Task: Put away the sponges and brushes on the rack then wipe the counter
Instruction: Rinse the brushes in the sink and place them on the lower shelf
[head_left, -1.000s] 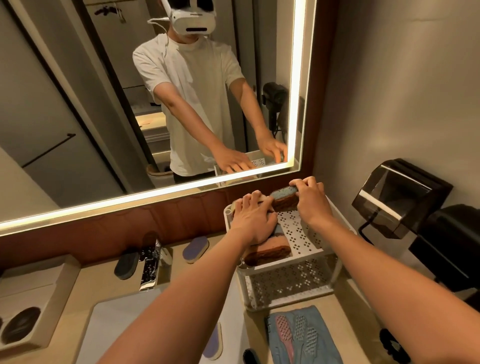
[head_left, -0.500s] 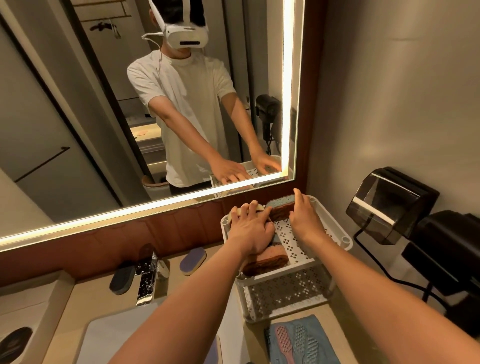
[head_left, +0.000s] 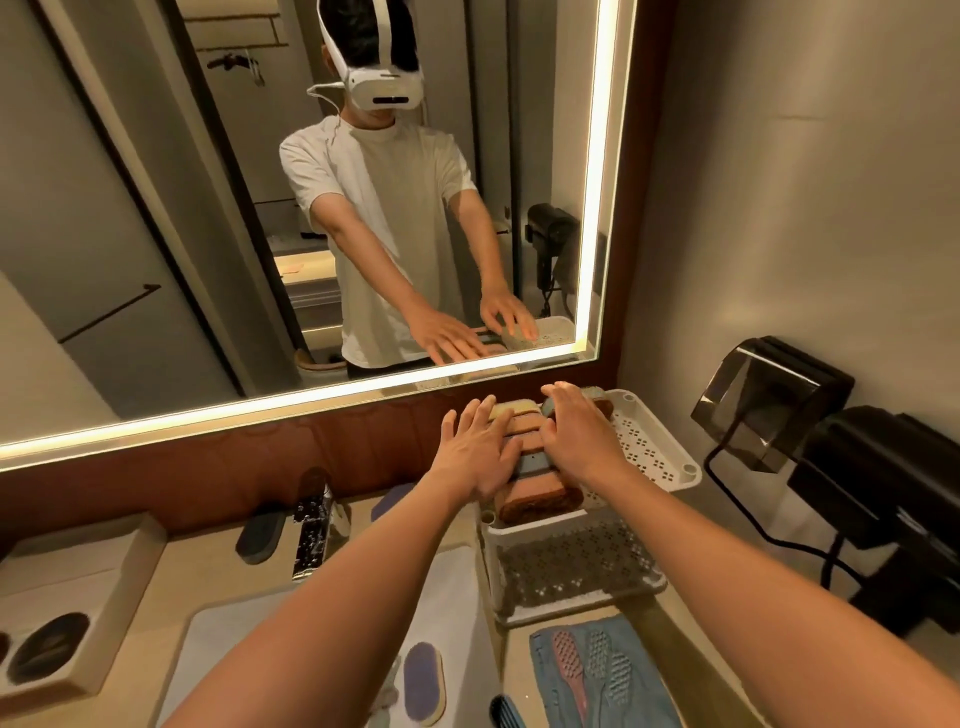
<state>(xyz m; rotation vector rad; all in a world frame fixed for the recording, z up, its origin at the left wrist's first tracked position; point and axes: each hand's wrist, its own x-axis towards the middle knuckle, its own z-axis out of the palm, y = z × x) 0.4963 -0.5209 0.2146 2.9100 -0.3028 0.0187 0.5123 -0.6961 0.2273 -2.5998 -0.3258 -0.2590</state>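
Note:
A white perforated rack (head_left: 657, 452) stands on the counter against the mirror wall. On its top shelf lies a row of brown, tan and blue sponges (head_left: 535, 488). My left hand (head_left: 480, 452) rests flat on the row's left side with fingers spread. My right hand (head_left: 574, 431) lies flat on the row's right side, fingers extended. Neither hand grips anything. On the counter lie a dark oval brush (head_left: 260, 535), a purple oval brush (head_left: 387, 506) half hidden by my left arm, and a blue-topped oval brush (head_left: 425, 675) by the basin.
A chrome tap (head_left: 310, 530) stands behind the white basin (head_left: 228, 649). A blue cloth with pink and grey brushes (head_left: 592, 675) lies before the rack. A black dispenser (head_left: 769, 395) and a black appliance (head_left: 883, 493) sit right. A tray (head_left: 78, 613) sits left.
My right hand let go of the blue-and-brown sponge at the rack's back edge and opened flat. Both hands now press on the row, drawn closer together. The camera moved nearer.

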